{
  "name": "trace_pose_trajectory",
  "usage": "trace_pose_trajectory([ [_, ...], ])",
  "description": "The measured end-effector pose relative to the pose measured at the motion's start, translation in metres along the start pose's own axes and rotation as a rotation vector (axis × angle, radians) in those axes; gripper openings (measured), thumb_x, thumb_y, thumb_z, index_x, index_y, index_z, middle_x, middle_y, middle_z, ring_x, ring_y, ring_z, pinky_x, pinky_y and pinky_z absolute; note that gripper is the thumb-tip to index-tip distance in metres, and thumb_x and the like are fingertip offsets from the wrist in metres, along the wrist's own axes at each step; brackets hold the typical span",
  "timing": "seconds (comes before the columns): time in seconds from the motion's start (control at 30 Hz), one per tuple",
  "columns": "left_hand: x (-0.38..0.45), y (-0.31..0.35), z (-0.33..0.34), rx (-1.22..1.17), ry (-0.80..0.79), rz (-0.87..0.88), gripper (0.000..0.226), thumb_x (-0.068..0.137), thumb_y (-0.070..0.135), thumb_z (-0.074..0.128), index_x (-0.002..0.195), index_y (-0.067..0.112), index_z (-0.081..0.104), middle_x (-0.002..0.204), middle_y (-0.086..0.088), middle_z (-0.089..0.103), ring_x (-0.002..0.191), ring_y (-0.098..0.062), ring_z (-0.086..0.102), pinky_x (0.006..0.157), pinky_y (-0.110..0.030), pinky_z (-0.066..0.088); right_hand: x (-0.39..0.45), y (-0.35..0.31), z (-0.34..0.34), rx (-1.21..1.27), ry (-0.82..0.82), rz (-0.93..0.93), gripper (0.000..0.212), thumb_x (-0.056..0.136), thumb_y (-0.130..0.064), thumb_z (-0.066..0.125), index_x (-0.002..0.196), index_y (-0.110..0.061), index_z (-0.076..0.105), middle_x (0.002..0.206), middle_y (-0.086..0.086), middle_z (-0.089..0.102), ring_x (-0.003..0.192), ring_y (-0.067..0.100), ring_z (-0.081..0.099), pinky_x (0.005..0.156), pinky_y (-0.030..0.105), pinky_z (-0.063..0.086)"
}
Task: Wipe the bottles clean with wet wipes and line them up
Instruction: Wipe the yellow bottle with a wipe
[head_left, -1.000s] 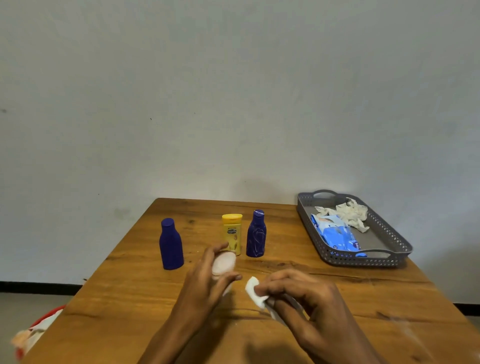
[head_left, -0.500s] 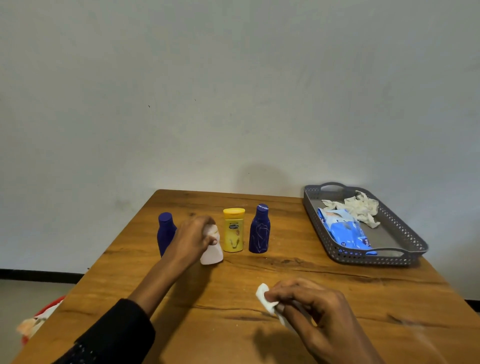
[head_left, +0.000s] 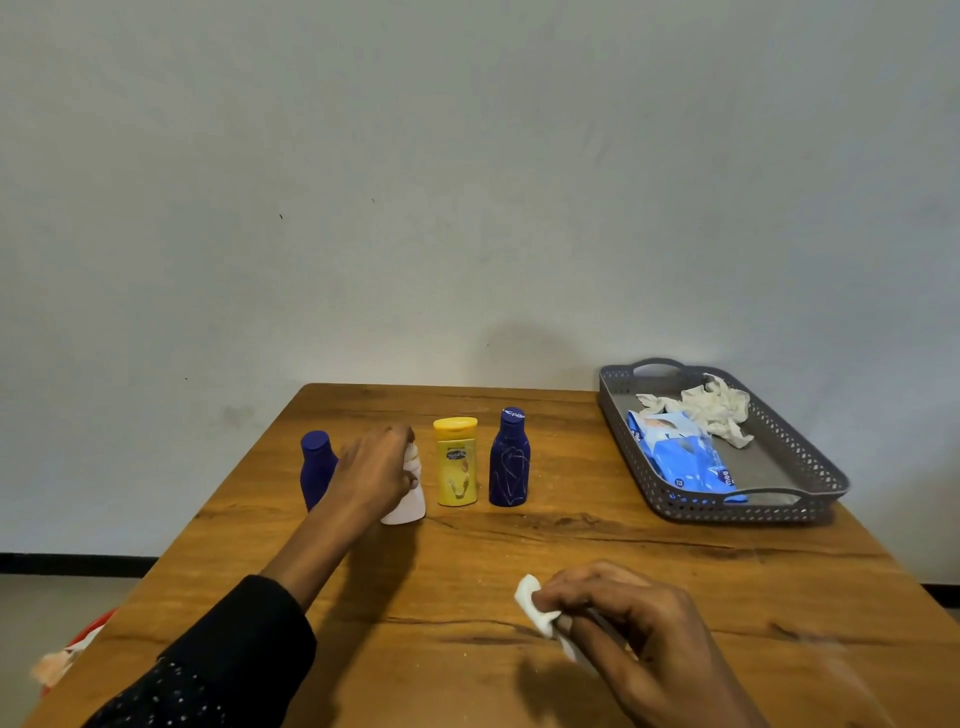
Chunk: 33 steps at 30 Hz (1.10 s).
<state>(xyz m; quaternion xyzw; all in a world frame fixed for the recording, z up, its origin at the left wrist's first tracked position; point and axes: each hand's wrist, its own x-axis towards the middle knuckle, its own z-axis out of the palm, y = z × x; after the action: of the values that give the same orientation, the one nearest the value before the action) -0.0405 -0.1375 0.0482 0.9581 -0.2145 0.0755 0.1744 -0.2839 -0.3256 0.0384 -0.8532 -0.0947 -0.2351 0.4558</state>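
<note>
Several small bottles stand in a row across the wooden table (head_left: 571, 561). From left: a dark blue bottle (head_left: 313, 470), a white bottle (head_left: 408, 506), a yellow bottle (head_left: 456, 462), and a second dark blue bottle (head_left: 510, 460). My left hand (head_left: 376, 473) is wrapped around the white bottle, which stands upright on the table between the blue and yellow ones. My right hand (head_left: 639, 629) rests near the front of the table, pinching a folded white wet wipe (head_left: 535, 605).
A grey perforated tray (head_left: 810, 499) sits at the right back, holding a blue wipes packet (head_left: 680, 457) and crumpled used wipes (head_left: 711, 408). A red container with white material (head_left: 67, 649) is on the floor at the left. The wall is just behind the table.
My left hand carried the white bottle from near my right hand out to the row and set it between the left blue bottle and the yellow one. The right hand stayed, holding the wipe.
</note>
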Motion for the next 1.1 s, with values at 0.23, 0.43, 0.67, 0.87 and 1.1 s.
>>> trace_pose_trajectory([
  [0.23,0.003,-0.002,-0.002,0.127,0.049,0.01,0.061,0.076,0.033,0.079,0.127,0.014,0.052,0.124,-0.008,0.064,0.112,-0.027,0.059,0.089,-0.036,0.047,-0.001,0.0,-0.001,-0.006,-0.003,-0.007,0.033,0.081,-0.002,0.07,0.095,-0.03,0.079,0.099,-0.018,0.073,0.093,0.003,0.072,0.077,0.013,0.054],
  [0.43,0.008,0.013,-0.007,0.157,0.104,0.098,0.076,0.077,0.045,0.076,0.136,0.009,0.045,0.133,-0.012,0.057,0.127,-0.029,0.049,0.111,-0.04,0.029,0.0,0.0,-0.002,-0.025,0.007,-0.028,0.035,0.081,-0.001,0.072,0.096,-0.031,0.079,0.099,-0.017,0.073,0.093,0.003,0.072,0.078,0.011,0.053],
  [0.67,0.024,0.034,-0.005,0.187,0.103,0.179,0.063,0.083,0.041,0.07,0.134,0.012,0.046,0.119,-0.004,0.066,0.119,-0.023,0.057,0.118,-0.048,0.009,0.0,-0.001,-0.004,-0.014,0.017,-0.002,0.035,0.081,-0.002,0.072,0.095,-0.033,0.079,0.1,-0.015,0.074,0.094,0.004,0.072,0.078,0.01,0.052],
  [0.87,0.024,0.042,0.001,0.173,0.144,0.171,0.041,0.087,0.033,0.068,0.122,0.014,0.057,0.107,0.0,0.071,0.109,-0.019,0.064,0.118,-0.049,-0.007,-0.003,-0.003,-0.013,0.008,0.045,0.027,0.032,0.081,-0.004,0.071,0.094,-0.032,0.08,0.099,-0.014,0.075,0.094,0.005,0.073,0.078,0.014,0.054],
  [1.1,-0.001,0.043,-0.011,-0.087,0.25,0.236,0.021,0.081,0.024,0.074,0.1,0.016,0.07,0.097,0.001,0.07,0.093,-0.014,0.06,0.107,-0.051,0.035,-0.004,-0.014,-0.02,0.049,0.102,0.024,0.033,0.082,-0.005,0.07,0.095,-0.033,0.08,0.1,-0.013,0.075,0.094,0.008,0.073,0.078,0.02,0.057],
])
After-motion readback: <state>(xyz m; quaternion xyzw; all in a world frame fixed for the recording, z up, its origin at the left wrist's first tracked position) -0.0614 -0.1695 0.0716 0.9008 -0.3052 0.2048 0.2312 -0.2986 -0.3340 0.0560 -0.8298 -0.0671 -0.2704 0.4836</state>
